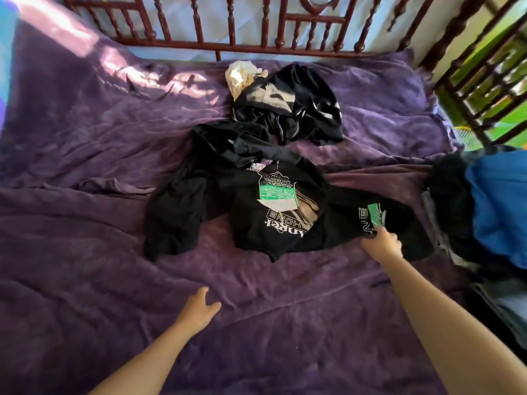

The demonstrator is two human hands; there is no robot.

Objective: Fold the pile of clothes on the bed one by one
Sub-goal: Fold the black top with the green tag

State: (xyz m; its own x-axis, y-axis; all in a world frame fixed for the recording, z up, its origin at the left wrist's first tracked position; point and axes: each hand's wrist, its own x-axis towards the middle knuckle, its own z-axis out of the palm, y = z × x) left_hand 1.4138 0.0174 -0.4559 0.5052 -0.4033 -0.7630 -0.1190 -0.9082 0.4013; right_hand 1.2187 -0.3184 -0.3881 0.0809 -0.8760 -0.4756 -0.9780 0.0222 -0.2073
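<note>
The near side of the purple blanket (pixel 85 252) is lying bare, with the left hand (pixel 196 309) hovering open over it. A blue-topped stack (pixel 499 209) is crowding the right edge. The black printed shirt (pixel 271 223) is lying mid-bed, stretching left to right, its print reading upside down from here. The right hand (pixel 382 243) is gripping its right end.

Two arms in shot now: left hand (pixel 199 306) and right hand (pixel 382 243), both bare. Forearms bare as well, from the wrists right down to the picture's bottom edge. Slim fingers, slightly blurred.
</note>
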